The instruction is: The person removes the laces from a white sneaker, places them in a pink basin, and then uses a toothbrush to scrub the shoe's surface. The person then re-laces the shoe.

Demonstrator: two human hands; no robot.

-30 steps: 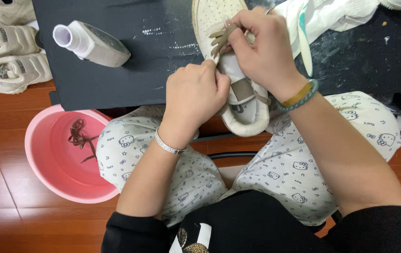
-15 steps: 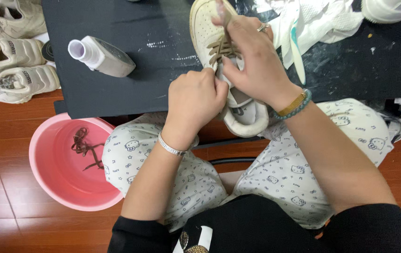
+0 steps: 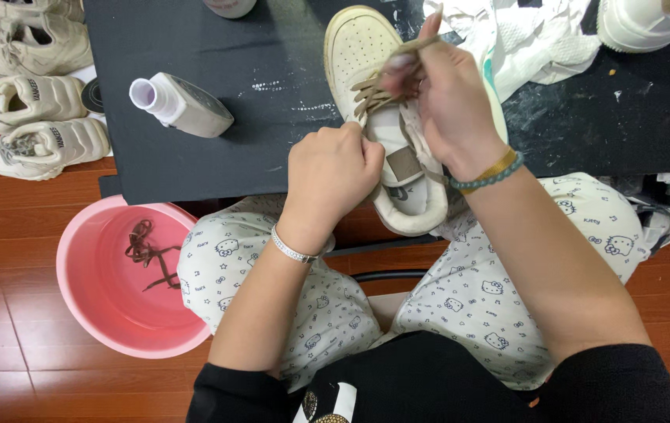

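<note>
Black table (image 3: 194, 94) | both hands grip cream sneaker (image 3: 358, 47), right hand (image 3: 448, 102) pinching lace (image 3: 370, 92) | left hand (image 3: 331, 176) | bottle (image 3: 182, 103) near

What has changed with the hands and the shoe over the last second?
The right hand has moved up along the worn cream sneaker toward its toe, its fingers now drawing the tan lace up and away from the eyelets. The left hand still grips the shoe's side near the heel. The pink plastic basin holding a brown lace and the white bottle on the black table stayed put.
</note>
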